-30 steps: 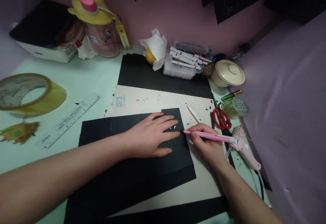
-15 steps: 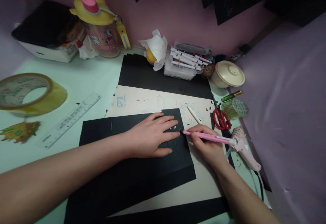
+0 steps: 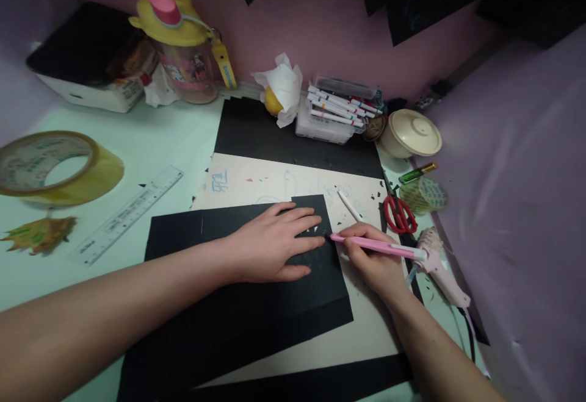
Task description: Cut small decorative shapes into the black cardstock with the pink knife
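Observation:
My left hand (image 3: pixel 270 243) lies flat with fingers spread on a black sheet of paper (image 3: pixel 256 316), pressing near its right part. Small white cut-out gaps show in the paper by the fingertips. My right hand (image 3: pixel 378 262) is closed around a slim pink craft knife (image 3: pixel 375 245), held like a pen. Its dark tip meets the black paper near the right edge, just beyond my left fingertips. Under the black paper is a white sheet (image 3: pixel 366 335) with blue drawn marks. A white pen (image 3: pixel 348 205) lies on it, above my right hand.
Red-handled scissors (image 3: pixel 400 214), a pale glue gun (image 3: pixel 442 268) and a tape roll (image 3: pixel 423 194) lie at right. At left are a ruler (image 3: pixel 132 213), a large tape roll (image 3: pixel 105 170) and a dry leaf (image 3: pixel 39 235). Markers (image 3: pixel 341 106) and a drink bottle (image 3: pixel 187 72) stand behind.

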Tool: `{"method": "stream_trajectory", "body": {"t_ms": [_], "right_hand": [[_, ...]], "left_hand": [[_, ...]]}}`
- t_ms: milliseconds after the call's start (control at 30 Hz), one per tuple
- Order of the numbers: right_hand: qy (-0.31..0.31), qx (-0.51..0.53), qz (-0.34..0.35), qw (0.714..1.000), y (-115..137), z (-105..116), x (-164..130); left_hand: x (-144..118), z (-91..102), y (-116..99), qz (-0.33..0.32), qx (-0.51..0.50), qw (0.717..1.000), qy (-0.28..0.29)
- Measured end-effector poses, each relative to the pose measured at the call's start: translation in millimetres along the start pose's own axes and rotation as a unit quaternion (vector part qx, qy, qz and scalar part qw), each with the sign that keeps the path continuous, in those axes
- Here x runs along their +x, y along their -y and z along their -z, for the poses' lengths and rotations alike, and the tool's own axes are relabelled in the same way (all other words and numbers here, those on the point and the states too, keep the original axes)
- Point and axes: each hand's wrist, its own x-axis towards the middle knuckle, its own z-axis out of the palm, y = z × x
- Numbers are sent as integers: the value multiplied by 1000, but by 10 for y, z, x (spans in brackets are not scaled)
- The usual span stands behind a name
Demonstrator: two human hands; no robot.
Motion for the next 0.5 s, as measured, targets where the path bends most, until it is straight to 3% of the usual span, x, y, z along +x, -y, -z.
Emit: {"method": "stream_trajectory", "body": {"t_ms": [500], "right_hand": [[30, 3, -15, 999, -22, 49, -1]], "left_hand": [[6, 5, 1, -2, 3, 1000, 4]]}}
